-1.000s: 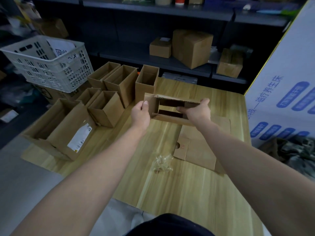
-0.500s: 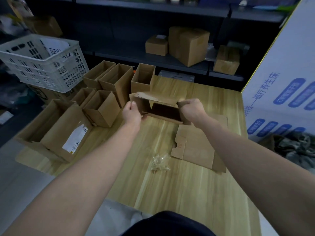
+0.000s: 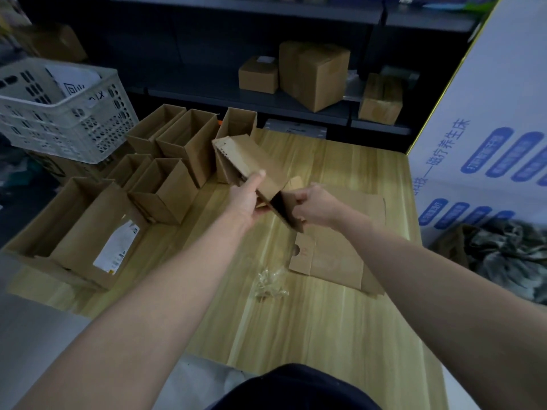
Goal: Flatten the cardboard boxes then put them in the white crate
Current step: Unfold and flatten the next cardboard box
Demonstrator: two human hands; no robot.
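Gripping cardboard box: left hand, right hand | white crate cropped left

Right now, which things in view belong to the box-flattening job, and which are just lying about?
Job: held box, gripped by left hand and right hand; open boxes on the left; flattened cardboard; white crate.
Lying about: crumpled clear plastic; sealed boxes on the shelf; printed white carton at right.
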